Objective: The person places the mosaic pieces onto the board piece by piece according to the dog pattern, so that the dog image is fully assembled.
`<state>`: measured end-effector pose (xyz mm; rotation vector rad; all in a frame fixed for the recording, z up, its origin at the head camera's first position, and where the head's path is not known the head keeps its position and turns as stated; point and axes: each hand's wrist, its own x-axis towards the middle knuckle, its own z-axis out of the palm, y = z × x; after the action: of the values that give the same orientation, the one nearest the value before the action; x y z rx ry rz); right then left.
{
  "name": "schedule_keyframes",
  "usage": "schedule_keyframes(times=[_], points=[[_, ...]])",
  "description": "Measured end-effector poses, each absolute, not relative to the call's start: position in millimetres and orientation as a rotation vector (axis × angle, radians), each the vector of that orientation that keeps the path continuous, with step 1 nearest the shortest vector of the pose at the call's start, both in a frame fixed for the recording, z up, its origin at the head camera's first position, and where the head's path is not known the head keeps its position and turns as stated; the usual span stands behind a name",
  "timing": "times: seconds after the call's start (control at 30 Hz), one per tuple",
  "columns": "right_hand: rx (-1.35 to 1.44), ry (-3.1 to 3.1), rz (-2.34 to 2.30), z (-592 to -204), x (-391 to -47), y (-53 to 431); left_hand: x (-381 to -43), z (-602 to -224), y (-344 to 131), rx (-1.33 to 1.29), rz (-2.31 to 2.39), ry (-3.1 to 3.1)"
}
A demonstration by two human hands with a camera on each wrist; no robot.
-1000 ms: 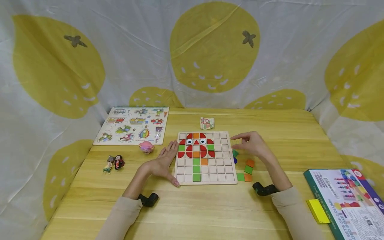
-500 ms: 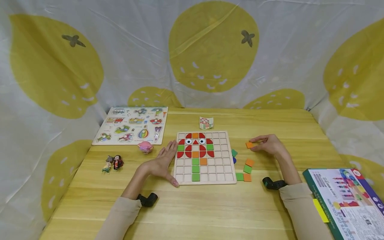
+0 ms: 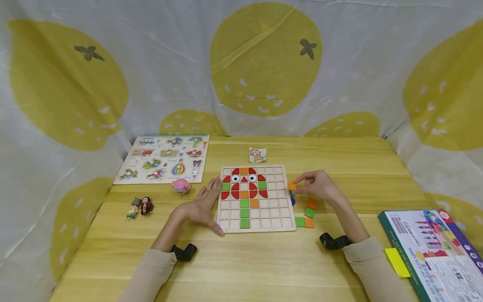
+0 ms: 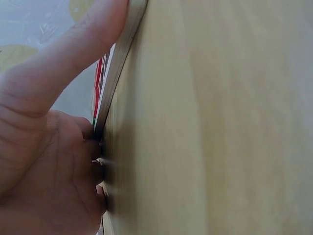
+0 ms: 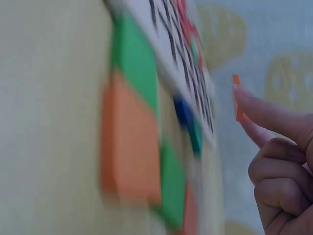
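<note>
A wooden grid board (image 3: 266, 213) lies mid-table, with red, green and orange pieces and two eye pieces set in some of its cells. My left hand (image 3: 201, 207) rests along the board's left edge, fingers straight and spread, thumb at the near corner. In the right wrist view, thumb and finger of my right hand (image 5: 281, 161) pinch an orange square tile (image 5: 237, 105). The head view puts this hand just right of the board. Below it lie a blue piece (image 3: 292, 201), green tiles (image 3: 299, 222) and orange tiles (image 3: 309, 223).
Behind the board stands a small pattern card (image 3: 258, 155). A picture peg puzzle (image 3: 162, 159), a pink toy (image 3: 181, 186) and small figurines (image 3: 146, 205) are at the left. At the right lie a boxed toy set (image 3: 434, 251) and a yellow block (image 3: 397, 263).
My right hand went right from the board's edge, took up an orange tile, then came back left with it to the board. The left hand has stayed in place.
</note>
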<state>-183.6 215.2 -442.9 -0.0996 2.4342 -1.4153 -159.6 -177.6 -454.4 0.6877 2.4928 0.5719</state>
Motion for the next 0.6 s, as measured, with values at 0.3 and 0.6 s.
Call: schedule_keyframes(times=[0.3,0.6], points=[[-0.183,2.465,-1.259,-444.8,-161.8,137.3,-159.1,-456.5,-180.7,0.685,0.573,2.499],[-0.152,2.516,-1.237,-449.1,-161.2,132.0,-159.5,-455.2,-179.6,0.691,0.562,2.491]])
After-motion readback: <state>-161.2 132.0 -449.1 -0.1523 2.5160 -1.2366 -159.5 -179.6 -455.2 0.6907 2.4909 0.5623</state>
